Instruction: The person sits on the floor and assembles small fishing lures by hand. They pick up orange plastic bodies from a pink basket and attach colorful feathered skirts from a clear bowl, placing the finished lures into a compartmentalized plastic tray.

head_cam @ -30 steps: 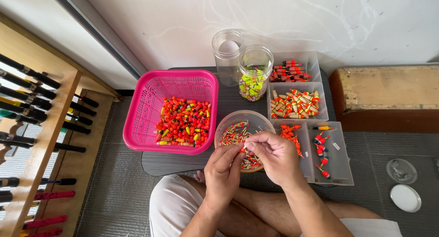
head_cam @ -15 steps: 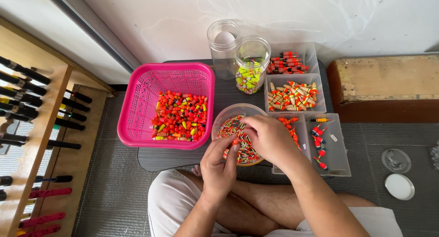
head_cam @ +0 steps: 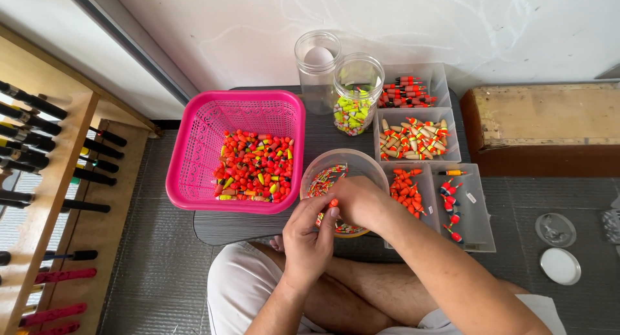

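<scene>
Hands (head_cam: 332, 222) meet over clear bowl (head_cam: 336, 164), pinching small orange float (head_cam: 333, 204).

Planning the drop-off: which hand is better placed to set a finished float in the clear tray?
Probably the right hand: it is beside the clear tray, while the left hand pinches a small orange float farther away.

A basket (head_cam: 194, 154) sat left of the bowl (head_cam: 349, 162); 2 jars (head_cam: 356, 83) stood behind it, compartment trays (head_cam: 478, 212) to its right.
</scene>
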